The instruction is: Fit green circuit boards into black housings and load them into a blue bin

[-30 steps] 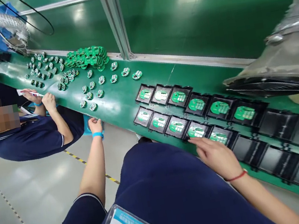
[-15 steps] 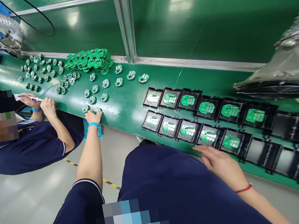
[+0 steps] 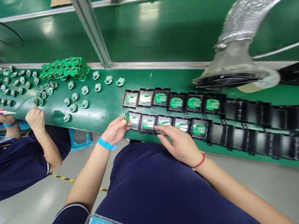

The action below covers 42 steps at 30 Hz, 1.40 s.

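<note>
Between the fingertips of my left hand (image 3: 116, 130) is a small green circuit board (image 3: 126, 117), tilted on its edge beside the nearest black housing (image 3: 134, 121) of the front row. My right hand (image 3: 179, 143) hovers over the front edge of that row with its fingers apart, holding nothing I can see. Two rows of black square housings run along the bench; those on the left hold round green circuit boards (image 3: 199, 129), while those farther right (image 3: 239, 138) show only dark insides. Loose round boards (image 3: 85, 104) lie to the left of the rows.
A big pile of green boards (image 3: 64, 68) sits at the back left. A metal post (image 3: 92, 29) rises behind it. At the right, a duct hood (image 3: 224, 65) hangs low over the back row. A co-worker's hand (image 3: 35, 119) is at the bench on the left.
My left hand has picked up a circuit board from the loose ones and carried it right to the housings. My right hand has moved left along the front row. The view has shifted right.
</note>
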### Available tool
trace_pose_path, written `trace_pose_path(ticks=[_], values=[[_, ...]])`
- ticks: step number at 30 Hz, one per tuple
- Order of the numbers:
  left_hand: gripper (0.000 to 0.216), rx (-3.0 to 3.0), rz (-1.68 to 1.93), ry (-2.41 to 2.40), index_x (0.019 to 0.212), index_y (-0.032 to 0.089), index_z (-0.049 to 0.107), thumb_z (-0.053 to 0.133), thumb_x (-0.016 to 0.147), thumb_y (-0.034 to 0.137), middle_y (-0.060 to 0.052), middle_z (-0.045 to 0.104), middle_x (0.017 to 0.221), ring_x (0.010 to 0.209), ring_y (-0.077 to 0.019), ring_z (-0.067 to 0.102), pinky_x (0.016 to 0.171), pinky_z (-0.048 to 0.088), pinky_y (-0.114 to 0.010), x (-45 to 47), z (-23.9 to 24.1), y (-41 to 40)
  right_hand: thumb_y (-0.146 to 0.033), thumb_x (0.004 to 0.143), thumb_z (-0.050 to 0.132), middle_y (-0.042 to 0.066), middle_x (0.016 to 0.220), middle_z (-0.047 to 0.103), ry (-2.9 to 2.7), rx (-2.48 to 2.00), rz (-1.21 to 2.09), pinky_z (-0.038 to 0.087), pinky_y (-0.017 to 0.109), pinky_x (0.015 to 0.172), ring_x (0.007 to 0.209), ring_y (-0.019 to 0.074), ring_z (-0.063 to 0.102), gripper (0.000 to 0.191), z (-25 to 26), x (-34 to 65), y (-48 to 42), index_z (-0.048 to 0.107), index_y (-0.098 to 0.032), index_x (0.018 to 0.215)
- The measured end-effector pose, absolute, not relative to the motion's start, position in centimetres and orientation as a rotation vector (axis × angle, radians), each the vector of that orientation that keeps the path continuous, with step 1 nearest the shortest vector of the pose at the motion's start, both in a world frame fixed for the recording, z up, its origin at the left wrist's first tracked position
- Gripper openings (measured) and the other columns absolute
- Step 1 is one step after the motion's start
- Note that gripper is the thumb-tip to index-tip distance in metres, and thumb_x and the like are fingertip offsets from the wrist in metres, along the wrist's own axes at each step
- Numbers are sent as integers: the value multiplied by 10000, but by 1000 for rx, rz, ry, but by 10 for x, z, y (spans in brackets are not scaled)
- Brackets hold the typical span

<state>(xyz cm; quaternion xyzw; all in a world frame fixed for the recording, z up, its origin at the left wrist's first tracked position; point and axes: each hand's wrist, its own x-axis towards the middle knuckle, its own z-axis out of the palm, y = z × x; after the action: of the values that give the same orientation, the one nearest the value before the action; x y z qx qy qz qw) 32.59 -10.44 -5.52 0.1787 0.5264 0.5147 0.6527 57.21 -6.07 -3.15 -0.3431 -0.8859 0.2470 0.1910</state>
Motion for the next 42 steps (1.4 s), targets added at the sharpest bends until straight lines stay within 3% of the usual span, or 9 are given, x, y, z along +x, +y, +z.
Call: trace_pose_path(ticks=[4, 9, 16, 23, 28, 31, 35, 42], values=[[400, 405, 959, 987, 827, 165, 598, 806, 559, 375, -19, 590, 826, 777, -134, 540, 707, 411, -259, 395, -26, -91, -237, 885, 496, 52, 848, 646, -2319, -920, 596, 476, 288, 649, 680, 154, 594, 159, -9, 572, -57, 554, -187, 1025], [382, 355, 716, 878, 760, 147, 605, 834, 539, 359, 3, 565, 750, 737, -115, 508, 678, 354, -254, 439, -18, -78, -156, 860, 495, 61, 870, 628, -2391, -768, 283, 431, 300, 681, 792, 174, 558, 206, -10, 617, -51, 579, -186, 1046], [364, 436, 352, 789, 723, 137, 638, 805, 585, 429, -27, 614, 761, 770, -132, 551, 682, 371, -257, 486, -9, -56, -202, 899, 467, 28, 861, 651, -2530, -429, -9, 347, 289, 595, 718, 133, 502, 169, 5, 693, -26, 629, -218, 944], [367, 505, 163, 774, 698, 157, 669, 778, 590, 490, -35, 651, 745, 758, -152, 572, 682, 416, -263, 539, -10, -28, -173, 929, 373, 30, 940, 659, -2608, -267, 126, 346, 292, 638, 802, 125, 514, 262, 15, 751, 1, 627, -225, 968], [529, 607, 192, 1013, 893, 174, 658, 554, 736, 668, -67, 660, 930, 808, -173, 585, 681, 430, -278, 565, -28, 8, -239, 934, 407, 51, 858, 646, -2715, -500, 128, 310, 302, 643, 763, 146, 499, 237, -9, 797, 35, 636, -187, 902], [418, 773, 402, 1476, 983, 157, 615, 548, 812, 533, -73, 633, 996, 847, -175, 576, 747, 432, -296, 571, -51, 29, -284, 917, 424, 74, 814, 622, -2814, -865, 59, 289, 312, 644, 753, 171, 480, 259, -44, 827, 71, 642, -154, 865], [324, 1106, 466, 1749, 1054, 124, 573, 618, 787, 302, -89, 599, 1016, 918, -190, 560, 865, 428, -333, 578, -77, 30, -328, 893, 449, 75, 795, 598, -2883, -1058, 33, 270, 309, 640, 774, 188, 465, 272, -89, 847, 112, 643, -148, 830], [339, 1819, 174, 1790, 1140, 156, 564, 569, 818, 262, -105, 563, 1151, 1082, -266, 477, 980, 366, -435, 604, -78, 10, -333, 898, 447, 86, 786, 595, -2862, -1044, 155, 257, 314, 636, 779, 190, 458, 292, -117, 835, 132, 644, -141, 799]])
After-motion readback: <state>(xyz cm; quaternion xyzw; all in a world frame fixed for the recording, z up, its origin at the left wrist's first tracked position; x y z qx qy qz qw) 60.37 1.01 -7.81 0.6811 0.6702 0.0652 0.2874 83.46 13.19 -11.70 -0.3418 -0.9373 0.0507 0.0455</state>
